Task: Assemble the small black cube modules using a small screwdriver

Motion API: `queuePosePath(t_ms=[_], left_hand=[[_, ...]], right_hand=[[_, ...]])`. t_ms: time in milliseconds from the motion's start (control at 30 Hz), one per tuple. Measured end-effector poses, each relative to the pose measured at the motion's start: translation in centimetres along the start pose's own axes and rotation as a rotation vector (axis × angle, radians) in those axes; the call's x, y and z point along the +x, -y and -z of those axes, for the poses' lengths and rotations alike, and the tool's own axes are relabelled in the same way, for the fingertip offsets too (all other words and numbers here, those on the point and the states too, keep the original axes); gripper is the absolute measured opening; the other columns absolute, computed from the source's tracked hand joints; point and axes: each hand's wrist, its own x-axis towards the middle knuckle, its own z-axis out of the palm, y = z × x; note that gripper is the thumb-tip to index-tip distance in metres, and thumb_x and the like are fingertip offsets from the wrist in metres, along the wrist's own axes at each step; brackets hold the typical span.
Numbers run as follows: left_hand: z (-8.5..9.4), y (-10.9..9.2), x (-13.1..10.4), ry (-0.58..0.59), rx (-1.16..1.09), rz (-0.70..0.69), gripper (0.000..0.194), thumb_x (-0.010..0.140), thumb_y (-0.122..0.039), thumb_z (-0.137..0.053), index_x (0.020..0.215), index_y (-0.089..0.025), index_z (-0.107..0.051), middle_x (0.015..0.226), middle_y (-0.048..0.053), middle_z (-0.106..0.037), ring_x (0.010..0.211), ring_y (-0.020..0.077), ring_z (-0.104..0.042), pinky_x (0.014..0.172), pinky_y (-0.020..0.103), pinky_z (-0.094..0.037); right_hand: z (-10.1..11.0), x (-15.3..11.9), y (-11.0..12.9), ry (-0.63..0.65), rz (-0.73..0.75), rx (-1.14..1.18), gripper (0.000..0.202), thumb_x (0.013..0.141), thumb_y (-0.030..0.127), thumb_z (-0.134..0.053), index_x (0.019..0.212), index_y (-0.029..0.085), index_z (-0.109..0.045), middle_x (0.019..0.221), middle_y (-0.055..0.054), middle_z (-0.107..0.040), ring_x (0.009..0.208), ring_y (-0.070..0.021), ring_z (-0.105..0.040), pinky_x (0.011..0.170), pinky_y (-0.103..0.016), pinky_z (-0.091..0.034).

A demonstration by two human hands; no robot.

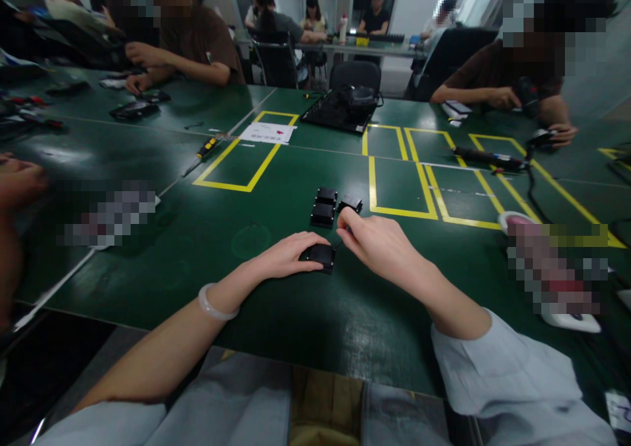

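Low in the middle of the green table (276, 301), a small black block (322, 257) lies between the thumb and fingers of my left hand (294, 253). My right hand (374, 244) is closed just above and right of that block, its thumb and forefinger pinched together; whatever is between them is too small to name. Behind my hands, two more black blocks (324, 213) (327, 195) lie one behind the other. Another black piece (350, 202) sits right of them, partly hidden by my right fingertips.
Yellow tape rectangles (400, 213) mark the table. A yellow screwdriver (207, 147) and white paper (269, 133) lie left, a black panel (340, 111) behind. A black tool (490, 159) is at right. People work around the table, one person's hand (20, 180) at far left.
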Motion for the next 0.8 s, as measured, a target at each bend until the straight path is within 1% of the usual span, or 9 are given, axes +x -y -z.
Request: queuePosePath(t_ms=[133, 367, 600, 800], left_hand=[[-0.08, -0.11, 0.02, -0.005, 0.005, -0.002, 0.042, 0.092, -0.044, -0.06, 0.127, -0.022, -0.053, 0.125, 0.008, -0.061, 0.115, 0.0245, -0.057, 0.099, 0.036, -0.041], [-0.05, -0.35, 0.08, -0.008, 0.008, 0.006, 0.041, 0.091, -0.044, -0.06, 0.125, -0.021, -0.054, 0.125, 0.008, -0.061, 0.114, 0.025, -0.057, 0.099, 0.036, -0.041], [0.01, -0.51, 0.1, 0.01, 0.005, 0.009, 0.042, 0.092, -0.042, -0.06, 0.127, -0.021, -0.052, 0.126, 0.008, -0.06, 0.115, 0.025, -0.056, 0.099, 0.036, -0.041], [0.05, -0.41, 0.07, 0.005, 0.005, 0.002, 0.041, 0.092, -0.042, -0.06, 0.126, -0.021, -0.052, 0.125, 0.008, -0.061, 0.115, 0.0247, -0.056, 0.099, 0.035, -0.041]], right_hand=[[-0.1, -0.02, 0.03, -0.028, 0.003, 0.03, 0.023, 0.097, 0.028, -0.036, 0.108, 0.019, -0.053, 0.077, -0.003, -0.069, 0.06, -0.015, -0.057, 0.053, -0.027, -0.022], [0.25, -0.03, 0.34, 0.011, -0.024, -0.001, 0.023, 0.096, 0.027, -0.035, 0.107, 0.019, -0.054, 0.074, -0.003, -0.068, 0.058, -0.015, -0.056, 0.054, -0.027, -0.021], [-0.04, 0.03, 0.03, 0.009, -0.012, 0.002, 0.026, 0.099, 0.034, -0.035, 0.108, 0.019, -0.054, 0.074, -0.004, -0.068, 0.06, -0.0163, -0.058, 0.053, -0.027, -0.021], [-0.2, -0.04, -0.02, -0.027, 0.021, 0.033, 0.022, 0.096, 0.027, -0.036, 0.11, 0.019, -0.052, 0.08, -0.003, -0.069, 0.062, -0.016, -0.059, 0.054, -0.027, -0.023]])
